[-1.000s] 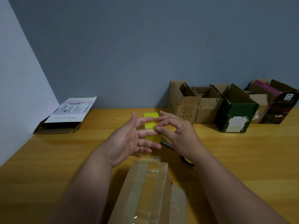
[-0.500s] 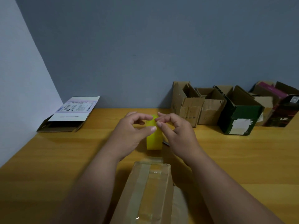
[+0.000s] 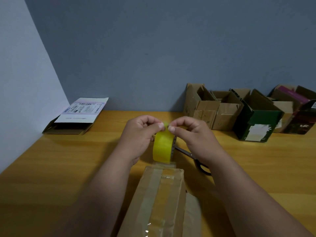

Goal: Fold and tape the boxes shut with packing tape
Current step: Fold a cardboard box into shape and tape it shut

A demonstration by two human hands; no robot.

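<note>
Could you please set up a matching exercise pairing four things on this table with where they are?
Things:
1. tape roll
2. scissors
3. green box
4. flattened box

Places:
A. far left, by the wall
B. under the right forearm
C. between both hands
D. in the row of open boxes at right

Pairs: 1-C, 2-B, 3-D, 4-A

The left hand (image 3: 140, 139) and the right hand (image 3: 193, 139) pinch the top of a yellow tape roll (image 3: 163, 147) standing on the bench (image 3: 85, 159). A taped box (image 3: 160, 202) lies just in front. Scissors (image 3: 191, 156) lie beside the roll.
</note>
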